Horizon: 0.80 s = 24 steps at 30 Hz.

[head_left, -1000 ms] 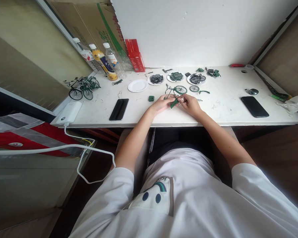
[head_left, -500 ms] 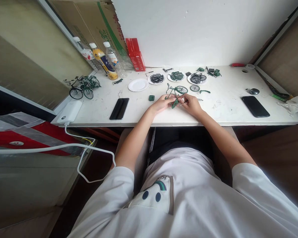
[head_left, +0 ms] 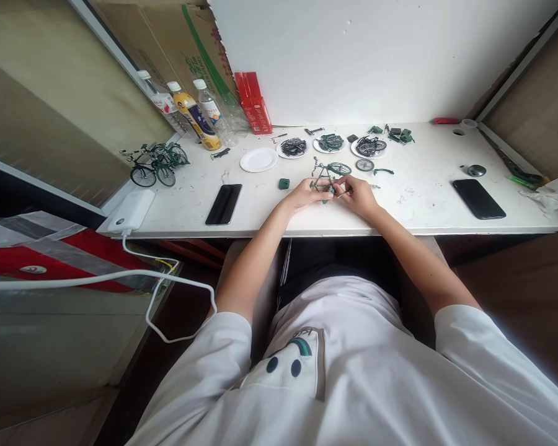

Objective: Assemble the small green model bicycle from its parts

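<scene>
My left hand (head_left: 304, 196) is closed around the lower part of a green model bicycle (head_left: 323, 171) near the table's front edge. One spoked wheel shows at the bicycle's far side. Fingers of my right hand (head_left: 360, 194) are pinched beside the frame, with a thin stick-like tool (head_left: 342, 193) between them; its exact kind is too small to make out. Just beyond the hands lie a loose spoked wheel (head_left: 365, 165) and a curved green part (head_left: 384, 171). A small green block (head_left: 284, 184) rests left of my left hand. My fingers hide part of the frame.
Along the back stand paper plates of small parts, including one with black wheels (head_left: 371, 146), and a bare plate (head_left: 259, 160). Model bicycles (head_left: 154, 164) stand at left, near bottles (head_left: 195, 116) and a phone (head_left: 224, 204). Another phone (head_left: 478, 199) lies right.
The green part between my hands has turned, so its long flat piece no longer points toward me. Both hands stay in nearly the same place.
</scene>
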Each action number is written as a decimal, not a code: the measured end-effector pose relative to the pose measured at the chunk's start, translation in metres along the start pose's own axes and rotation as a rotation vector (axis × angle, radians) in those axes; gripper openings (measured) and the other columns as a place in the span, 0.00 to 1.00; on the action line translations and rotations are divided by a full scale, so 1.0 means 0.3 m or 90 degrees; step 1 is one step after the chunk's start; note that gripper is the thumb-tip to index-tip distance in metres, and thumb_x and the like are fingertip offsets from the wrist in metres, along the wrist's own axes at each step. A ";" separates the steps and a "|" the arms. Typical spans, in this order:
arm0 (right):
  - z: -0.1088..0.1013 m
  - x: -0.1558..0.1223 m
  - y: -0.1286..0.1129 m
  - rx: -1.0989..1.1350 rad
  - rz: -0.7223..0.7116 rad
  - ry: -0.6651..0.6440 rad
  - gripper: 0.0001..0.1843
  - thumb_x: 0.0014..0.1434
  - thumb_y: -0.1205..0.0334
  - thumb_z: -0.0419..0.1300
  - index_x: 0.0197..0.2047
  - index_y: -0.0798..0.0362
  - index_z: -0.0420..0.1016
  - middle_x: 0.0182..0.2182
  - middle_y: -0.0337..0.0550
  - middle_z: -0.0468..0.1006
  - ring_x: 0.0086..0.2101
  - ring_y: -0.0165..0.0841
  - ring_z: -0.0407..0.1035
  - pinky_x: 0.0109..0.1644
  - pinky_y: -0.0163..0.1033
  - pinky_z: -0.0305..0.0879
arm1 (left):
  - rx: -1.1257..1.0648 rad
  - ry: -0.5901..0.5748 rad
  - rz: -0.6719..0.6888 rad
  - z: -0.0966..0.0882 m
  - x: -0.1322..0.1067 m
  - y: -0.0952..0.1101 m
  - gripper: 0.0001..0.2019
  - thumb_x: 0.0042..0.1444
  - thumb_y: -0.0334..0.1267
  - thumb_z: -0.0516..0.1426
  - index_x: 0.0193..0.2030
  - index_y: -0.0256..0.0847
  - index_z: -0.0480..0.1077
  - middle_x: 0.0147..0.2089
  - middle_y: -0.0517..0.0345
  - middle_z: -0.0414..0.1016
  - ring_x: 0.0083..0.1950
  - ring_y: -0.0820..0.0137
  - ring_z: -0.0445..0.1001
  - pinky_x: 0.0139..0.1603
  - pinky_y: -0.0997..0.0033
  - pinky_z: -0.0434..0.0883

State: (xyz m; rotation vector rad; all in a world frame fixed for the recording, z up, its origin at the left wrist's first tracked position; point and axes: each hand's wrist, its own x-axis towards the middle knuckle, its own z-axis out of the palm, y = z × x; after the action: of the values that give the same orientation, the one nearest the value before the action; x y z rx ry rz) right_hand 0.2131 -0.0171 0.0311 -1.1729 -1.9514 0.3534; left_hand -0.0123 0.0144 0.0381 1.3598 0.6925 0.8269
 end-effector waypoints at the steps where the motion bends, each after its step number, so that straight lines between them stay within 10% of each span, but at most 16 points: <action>1: -0.001 0.000 -0.001 -0.002 0.003 -0.001 0.28 0.73 0.33 0.56 0.48 0.50 0.80 0.36 0.48 0.89 0.34 0.42 0.81 0.40 0.44 0.69 | 0.003 0.002 0.001 -0.001 0.001 -0.001 0.29 0.40 0.39 0.81 0.50 0.35 0.83 0.46 0.46 0.86 0.42 0.68 0.82 0.48 0.65 0.74; 24: -0.006 0.013 0.013 0.027 0.016 0.001 0.31 0.75 0.32 0.51 0.51 0.51 0.79 0.36 0.48 0.87 0.34 0.42 0.79 0.42 0.44 0.70 | -0.019 0.008 0.015 -0.008 0.004 -0.007 0.32 0.45 0.41 0.80 0.57 0.36 0.81 0.49 0.41 0.88 0.48 0.61 0.86 0.50 0.65 0.76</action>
State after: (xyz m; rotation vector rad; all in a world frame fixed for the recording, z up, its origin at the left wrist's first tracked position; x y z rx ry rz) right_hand 0.2160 -0.0121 0.0320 -1.1710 -1.9198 0.4056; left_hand -0.0134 0.0165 0.0359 1.3386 0.6731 0.8619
